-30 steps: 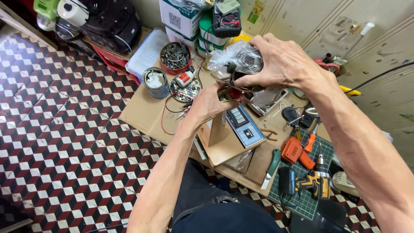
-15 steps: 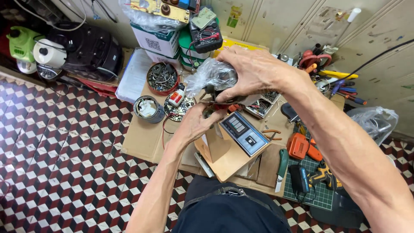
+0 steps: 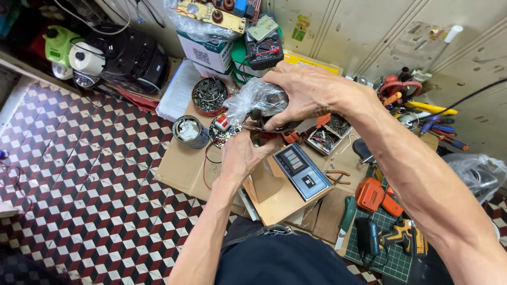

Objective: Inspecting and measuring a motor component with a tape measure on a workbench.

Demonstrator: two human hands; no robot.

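Looking down from the head camera, the right hand (image 3: 311, 92) is curled around a dark part wrapped in a clear bag (image 3: 253, 100). Its fingers are bent tight over the top, and the thumb tucks under it. The bag puffs out past the fingertips, to their left.

Just below those fingers, the left hand (image 3: 243, 155) reaches up with its palm turned up. Its fingers are half bent, and the tips touch something small under the bag. What they pinch is hidden, so I cannot tell if they hold it.

Under the left palm sits a brown box (image 3: 282, 190) with a blue panel (image 3: 302, 171) on its top. Beyond the left fingertips lie a round board (image 3: 224, 129), a small tin (image 3: 190, 131) and a red bowl of metal bits (image 3: 208, 96). Near the right wrist is a tray of screws (image 3: 330, 134). All of it rests on cardboard (image 3: 179, 169) over a checked floor (image 3: 79, 200).
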